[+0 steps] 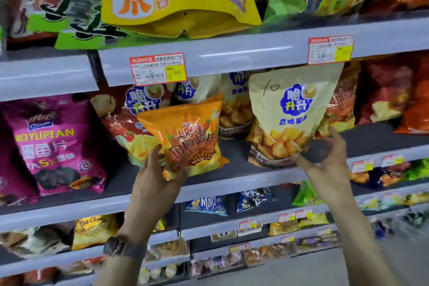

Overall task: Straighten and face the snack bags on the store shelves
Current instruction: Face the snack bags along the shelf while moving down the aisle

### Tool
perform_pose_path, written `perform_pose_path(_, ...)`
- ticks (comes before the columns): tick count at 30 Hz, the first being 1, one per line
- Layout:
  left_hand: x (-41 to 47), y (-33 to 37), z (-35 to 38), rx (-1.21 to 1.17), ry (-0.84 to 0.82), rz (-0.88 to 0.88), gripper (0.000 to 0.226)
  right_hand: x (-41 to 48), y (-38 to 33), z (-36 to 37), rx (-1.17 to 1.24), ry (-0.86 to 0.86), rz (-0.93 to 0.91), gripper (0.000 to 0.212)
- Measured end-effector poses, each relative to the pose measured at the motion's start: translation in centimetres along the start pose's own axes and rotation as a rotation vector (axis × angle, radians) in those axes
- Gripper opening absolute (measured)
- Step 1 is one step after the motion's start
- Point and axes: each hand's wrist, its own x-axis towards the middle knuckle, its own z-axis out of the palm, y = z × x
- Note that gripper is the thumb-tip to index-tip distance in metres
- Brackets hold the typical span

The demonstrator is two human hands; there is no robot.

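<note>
We are midway through facing the middle shelf [232, 183]. Our left hand [157, 176] pinches the orange bag [185, 137] by its lower left corner, thumb on the front and fingers curled beneath, so that hand is clamped on the bag. Above the grip the bag leans over to the right, and its bottom hangs out past the shelf lip. A red bag [116, 123] stands just behind our thumb.

Our right hand [329, 167] is spread and holds nothing. Its thumb and forefinger are apart and bracket the lower right corner of the beige bag [292, 118]. The forefinger tip seems to touch the bottom edge, and the thumb is just beside the right side. The beige bag stands upright, front out, near the shelf's front.

We judge the beige bag as good as faced, so the orange bag is the step in hand. Next we need to turn it upright about the pinched corner and seat its bottom seam flat on the shelf, back from the lip. The free right hand can steady its top, since a bag held by one corner is likely to swing. Packs beyond our right thumb [341, 104] look alike in print, so it may belong there, but we cannot tell.
</note>
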Motion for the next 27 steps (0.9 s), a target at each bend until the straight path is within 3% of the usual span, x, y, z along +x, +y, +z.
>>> perform_pose_path(4, 1.9, 0.5, 0.8, -0.262, 0.043, -0.07, 0.073, 3.8, 0.3, -0.9, 0.195, -0.165, 0.06, 0.108)
perform_pose_path(9, 2.9, 0.5, 2.2, -0.385, 0.027, -0.046, 0.069, 6.3, 1.5, -1.2, 0.22, -0.318, -0.012, 0.075)
perform_pose_path(13, 3.3, 0.4, 2.9, -0.466, 0.063, -0.046, 0.065, 7.7, 2.0, -1.4, 0.223, -0.379, -0.032, 0.066)
perform_pose_path(21, 0.0, 3.5, 3.0, -0.556, 0.36, -0.039, 0.056, 9.3, 1.3, 0.2, 0.239, -0.539, -0.05, 0.076)
perform_pose_path(27, -5.6, 3.7, 2.8, -0.498, 0.571, -0.16, 0.055, 7.6, 0.6, 4.3, 0.292, -0.645, -0.092, 0.069)
